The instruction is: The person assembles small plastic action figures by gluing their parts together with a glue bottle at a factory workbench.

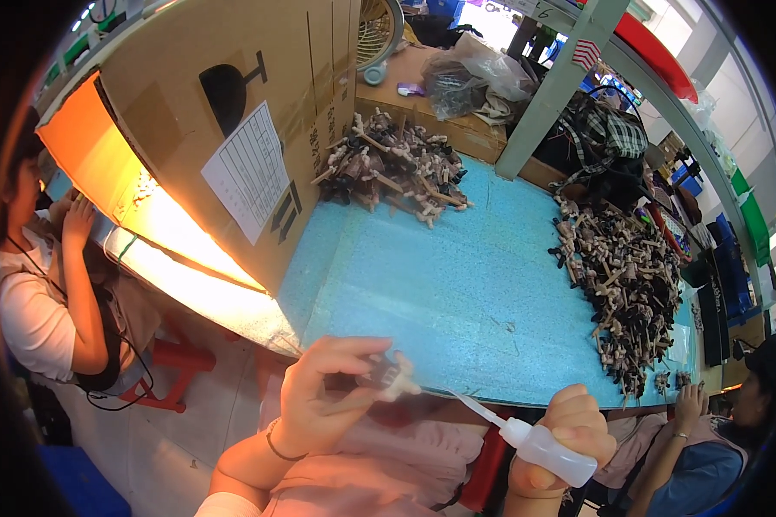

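Left hand (319, 401), lower centre of frame, pinches small dark-and-tan wooden part (390, 376) between thumb and fingertips at near edge of blue foam-topped table (457, 284). Right hand (569, 431), lower right, fist wrapped round white plastic squeeze bottle (550, 452); contents not visible through wall; long thin nozzle (474, 407) points up-left, tip just beside part. Loose heap of similar wooden parts (397, 168) top centre, larger heap (625, 297) along right edge. Big cardboard box (224, 112) upper left, open side glowing orange, inside hidden. Other people seated far left and lower right.
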Action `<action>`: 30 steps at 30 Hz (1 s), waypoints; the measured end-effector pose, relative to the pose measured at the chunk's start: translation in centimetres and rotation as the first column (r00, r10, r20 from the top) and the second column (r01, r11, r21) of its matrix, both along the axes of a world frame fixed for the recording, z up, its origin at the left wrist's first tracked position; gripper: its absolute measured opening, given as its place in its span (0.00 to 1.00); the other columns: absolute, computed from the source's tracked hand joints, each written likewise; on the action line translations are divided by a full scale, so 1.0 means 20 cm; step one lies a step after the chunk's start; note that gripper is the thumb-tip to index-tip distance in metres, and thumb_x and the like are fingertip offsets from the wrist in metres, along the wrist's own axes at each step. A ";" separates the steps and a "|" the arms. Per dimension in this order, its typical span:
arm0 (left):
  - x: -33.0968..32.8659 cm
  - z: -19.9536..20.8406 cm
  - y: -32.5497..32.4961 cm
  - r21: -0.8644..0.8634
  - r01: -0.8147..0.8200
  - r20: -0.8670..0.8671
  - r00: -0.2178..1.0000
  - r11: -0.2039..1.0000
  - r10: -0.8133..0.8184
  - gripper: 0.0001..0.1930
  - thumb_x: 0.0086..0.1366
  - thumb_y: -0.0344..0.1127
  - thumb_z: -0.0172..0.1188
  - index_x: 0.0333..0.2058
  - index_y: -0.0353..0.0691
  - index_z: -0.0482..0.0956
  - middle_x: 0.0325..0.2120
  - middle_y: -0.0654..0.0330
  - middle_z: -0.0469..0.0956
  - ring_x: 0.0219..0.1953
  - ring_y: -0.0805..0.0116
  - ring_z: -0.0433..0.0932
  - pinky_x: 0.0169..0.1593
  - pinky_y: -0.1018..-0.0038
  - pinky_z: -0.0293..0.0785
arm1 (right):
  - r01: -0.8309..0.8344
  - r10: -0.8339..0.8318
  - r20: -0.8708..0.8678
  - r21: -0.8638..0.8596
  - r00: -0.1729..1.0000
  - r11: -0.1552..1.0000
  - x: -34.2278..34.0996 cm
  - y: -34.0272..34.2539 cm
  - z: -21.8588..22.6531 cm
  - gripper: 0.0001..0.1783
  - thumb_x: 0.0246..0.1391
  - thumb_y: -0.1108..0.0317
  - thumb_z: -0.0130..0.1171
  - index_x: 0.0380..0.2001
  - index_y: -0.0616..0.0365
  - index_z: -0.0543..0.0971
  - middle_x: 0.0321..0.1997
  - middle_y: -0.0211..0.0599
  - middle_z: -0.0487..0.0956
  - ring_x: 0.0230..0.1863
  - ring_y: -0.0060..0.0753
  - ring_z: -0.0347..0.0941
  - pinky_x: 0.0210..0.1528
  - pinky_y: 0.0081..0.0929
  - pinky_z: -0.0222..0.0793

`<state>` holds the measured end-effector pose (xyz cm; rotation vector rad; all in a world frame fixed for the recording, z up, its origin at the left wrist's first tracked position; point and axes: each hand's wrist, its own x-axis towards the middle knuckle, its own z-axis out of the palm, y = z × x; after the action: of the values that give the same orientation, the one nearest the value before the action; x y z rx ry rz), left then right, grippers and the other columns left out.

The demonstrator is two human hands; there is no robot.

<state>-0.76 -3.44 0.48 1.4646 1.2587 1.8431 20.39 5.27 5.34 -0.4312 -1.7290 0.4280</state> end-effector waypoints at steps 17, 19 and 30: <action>-0.01 -0.01 -0.01 0.001 -0.013 -0.043 0.999 1.000 0.013 0.20 0.48 0.13 0.57 0.39 0.38 0.66 0.45 0.44 0.70 0.44 0.61 0.74 0.46 0.71 0.72 | 0.023 -0.027 0.079 0.053 0.996 0.998 0.01 -0.01 0.00 0.29 0.44 0.40 0.60 0.30 0.54 0.65 0.20 0.26 0.62 0.20 0.24 0.57 0.24 0.25 0.52; -0.01 -0.01 -0.01 0.000 -0.011 -0.032 0.999 1.000 0.011 0.20 0.48 0.13 0.57 0.39 0.38 0.66 0.45 0.44 0.70 0.44 0.61 0.74 0.46 0.71 0.72 | 0.007 -0.010 0.049 0.067 0.999 0.998 0.02 -0.01 -0.01 0.29 0.45 0.39 0.59 0.30 0.55 0.65 0.20 0.26 0.62 0.20 0.23 0.56 0.24 0.25 0.51; 0.00 0.00 0.01 0.039 -0.036 -0.015 0.999 0.999 0.037 0.17 0.51 0.16 0.59 0.38 0.37 0.66 0.44 0.44 0.72 0.41 0.65 0.74 0.46 0.72 0.71 | -0.066 0.066 0.009 -0.041 0.998 0.997 0.01 0.04 0.00 0.29 0.47 0.40 0.57 0.29 0.56 0.63 0.20 0.27 0.61 0.19 0.22 0.55 0.23 0.24 0.49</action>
<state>-0.85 -3.24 0.45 1.4880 1.2718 1.8929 20.67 6.00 5.29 -0.4073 -1.7509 0.5100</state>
